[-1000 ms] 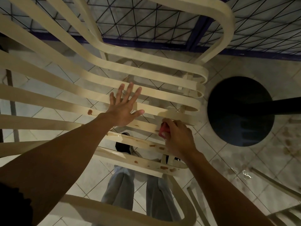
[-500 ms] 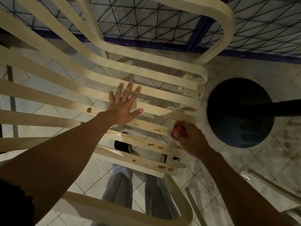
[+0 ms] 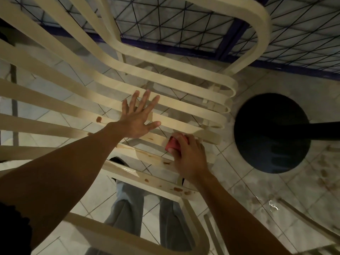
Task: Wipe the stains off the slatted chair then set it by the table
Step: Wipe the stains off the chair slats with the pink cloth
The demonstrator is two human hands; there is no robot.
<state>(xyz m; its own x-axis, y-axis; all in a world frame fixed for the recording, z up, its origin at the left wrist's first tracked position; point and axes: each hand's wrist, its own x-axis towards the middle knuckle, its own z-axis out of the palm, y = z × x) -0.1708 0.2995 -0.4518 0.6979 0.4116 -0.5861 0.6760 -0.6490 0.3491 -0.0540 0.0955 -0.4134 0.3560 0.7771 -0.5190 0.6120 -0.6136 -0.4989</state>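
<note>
A cream slatted chair fills the view, its slats running from left to right. Brown stains dot the nearer slats, and one spot lies further left. My left hand presses flat on the middle slats with fingers spread. My right hand grips a red sponge and holds it against a slat near the right ends of the slats. Wet smears show on the slat just left of the sponge.
A round black table base with a dark pole sits on the tiled floor at the right. A blue-framed wire fence runs along the back. My legs stand under the slats. Another cream frame lies at lower right.
My right hand with the sponge slid right along the slat, then back left a little. My left hand stays pressed in the same place.
</note>
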